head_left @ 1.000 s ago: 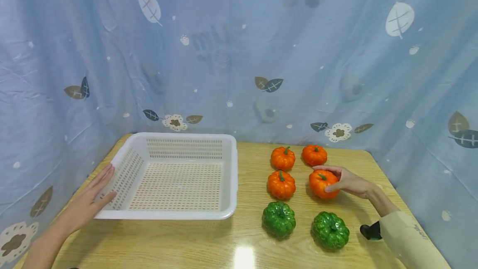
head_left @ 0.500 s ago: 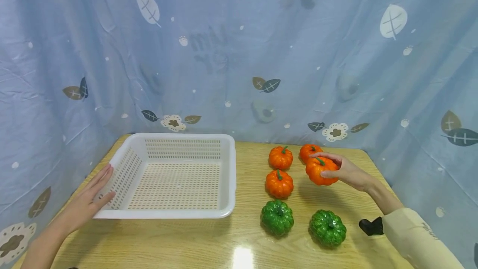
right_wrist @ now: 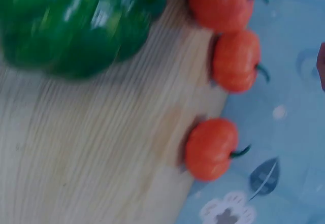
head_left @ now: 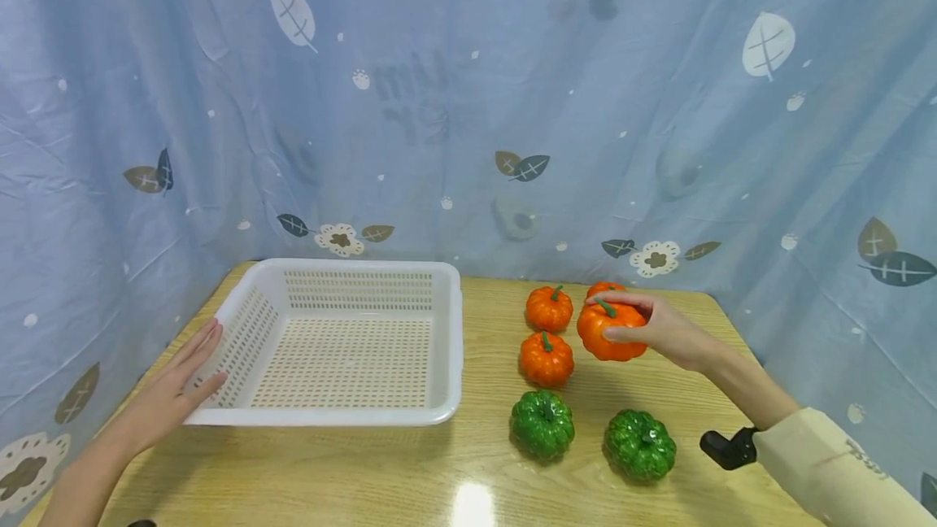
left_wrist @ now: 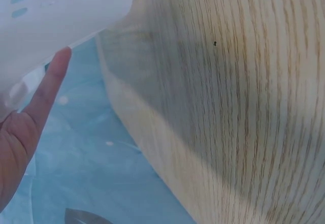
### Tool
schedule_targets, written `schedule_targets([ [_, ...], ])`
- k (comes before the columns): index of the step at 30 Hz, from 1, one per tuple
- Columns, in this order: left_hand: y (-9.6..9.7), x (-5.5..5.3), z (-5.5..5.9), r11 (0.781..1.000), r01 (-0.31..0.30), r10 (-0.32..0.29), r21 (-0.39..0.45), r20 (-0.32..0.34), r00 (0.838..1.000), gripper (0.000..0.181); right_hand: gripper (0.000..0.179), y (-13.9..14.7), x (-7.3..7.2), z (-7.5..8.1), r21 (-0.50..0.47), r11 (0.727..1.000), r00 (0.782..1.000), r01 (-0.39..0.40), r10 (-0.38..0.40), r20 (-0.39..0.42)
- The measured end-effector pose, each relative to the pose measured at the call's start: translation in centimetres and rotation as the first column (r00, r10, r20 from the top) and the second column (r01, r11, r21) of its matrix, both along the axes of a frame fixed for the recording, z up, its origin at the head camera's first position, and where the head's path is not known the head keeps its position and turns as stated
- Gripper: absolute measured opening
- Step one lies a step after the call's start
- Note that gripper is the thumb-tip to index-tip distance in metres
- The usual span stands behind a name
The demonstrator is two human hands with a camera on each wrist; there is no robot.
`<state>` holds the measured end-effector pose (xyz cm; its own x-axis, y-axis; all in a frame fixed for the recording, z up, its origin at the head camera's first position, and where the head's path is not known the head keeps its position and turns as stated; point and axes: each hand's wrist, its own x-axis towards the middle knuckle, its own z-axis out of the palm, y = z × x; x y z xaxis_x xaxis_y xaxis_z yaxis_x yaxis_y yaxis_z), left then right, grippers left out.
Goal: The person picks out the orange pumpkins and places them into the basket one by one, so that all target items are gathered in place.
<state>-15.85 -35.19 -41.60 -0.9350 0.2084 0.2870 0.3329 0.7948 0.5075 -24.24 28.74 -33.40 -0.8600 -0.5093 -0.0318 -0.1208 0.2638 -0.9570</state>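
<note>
The fingers (head_left: pixel 618 298) of the right hand (head_left: pixel 669 336) are curled round an orange pumpkin (head_left: pixel 596 333), index finger along its far side and thumb across its near side, holding it off the wooden table (head_left: pixel 329 478) with its green stem upward. Just beyond these fingers, a partly hidden orange pumpkin (head_left: pixel 606 288) shows over them. To their left are two more: a far orange pumpkin (head_left: pixel 550 310) with a stem leaning right, and a middle orange pumpkin (head_left: pixel 546 360) in front of it. Nearer the person than the right fingers, two green pumpkins sit apart: the left green pumpkin (head_left: pixel 542 426) and the right green pumpkin (head_left: pixel 640 446), the latter below the gripping thumb. Well to the left, the left hand (head_left: pixel 164 405) has its fingers extended, touching the left side of a white basket (head_left: pixel 351 417); the left wrist view shows one straight fingertip against its outer wall. The basket lies between the two hands, nearer the left fingers. Behind it all hangs a blue curtain (head_left: pixel 439 104).
</note>
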Motion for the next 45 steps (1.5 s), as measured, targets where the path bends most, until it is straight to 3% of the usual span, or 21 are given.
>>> schedule_targets([
  [7,0.0,-0.2,0.2,1.0,0.012,-0.012,-0.002,-0.024,1.0,0.067,0.056,-3.1,0.9,1.4,0.014,1.0,1.0,0.001,-0.001,-0.018],
  [23,0.1,0.1,0.1,1.0,0.014,-0.013,0.002,-0.04,0.999,0.067,0.06,-11.2,-1.0,3.0,0.043,0.996,0.996,-0.083,0.084,-0.033],
  [29,0.2,0.2,0.0,1.0,-0.001,0.001,-0.005,-0.033,0.999,0.066,0.056,-13.6,-2.2,4.5,-0.026,0.995,0.993,-0.095,0.094,-0.066],
  [35,0.2,0.1,-0.1,1.0,-0.017,0.017,0.003,-0.037,0.999,0.066,0.06,-15.6,-3.8,5.6,-0.124,0.988,0.995,-0.096,0.091,-0.047],
  [45,0.1,0.1,0.2,1.0,-0.022,0.022,0.009,-0.015,1.0,0.067,0.062,-18.5,-5.8,5.5,-0.161,0.978,0.991,-0.133,0.13,-0.03],
])
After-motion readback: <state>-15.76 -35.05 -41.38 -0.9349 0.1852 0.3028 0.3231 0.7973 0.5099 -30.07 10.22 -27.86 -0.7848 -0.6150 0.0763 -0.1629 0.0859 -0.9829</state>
